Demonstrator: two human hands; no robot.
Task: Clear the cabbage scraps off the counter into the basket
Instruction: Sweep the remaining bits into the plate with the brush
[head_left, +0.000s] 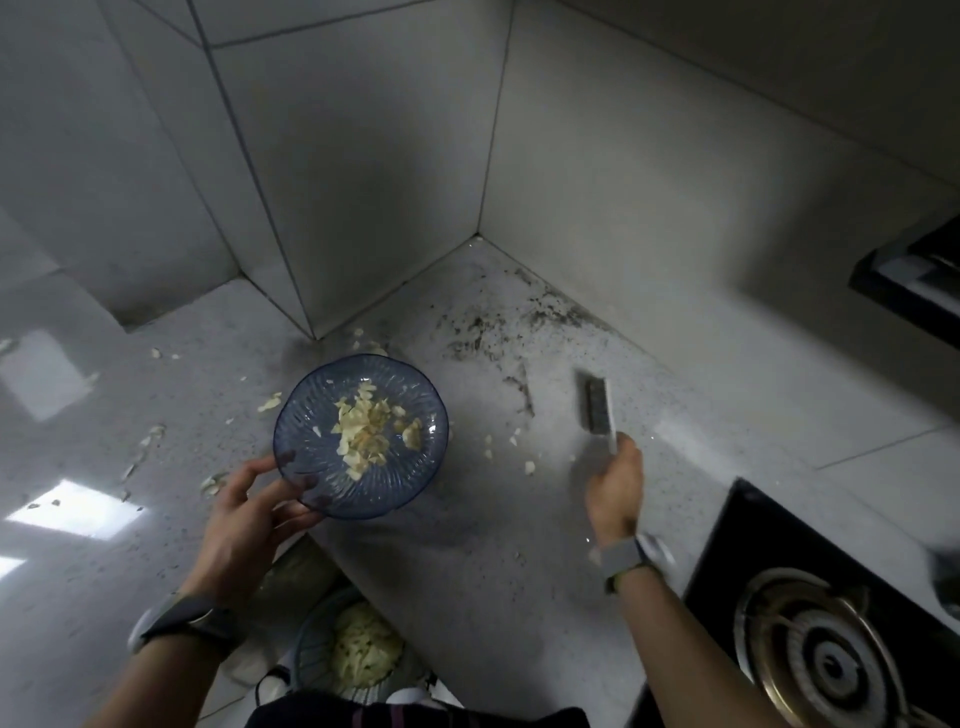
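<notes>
The surface (467, 519) lies bare right of the blue plate (361, 436), up to the knife (600, 410). Behind the plate, tiled walls (363, 208) close the corner; far right of it, the stove (810, 639) blocks the way.

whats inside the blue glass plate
A loose pile of pale cabbage scraps lies in the blue glass plate, held at its rim by the left hand. The counter beneath shows only dimly through the glass.
</notes>
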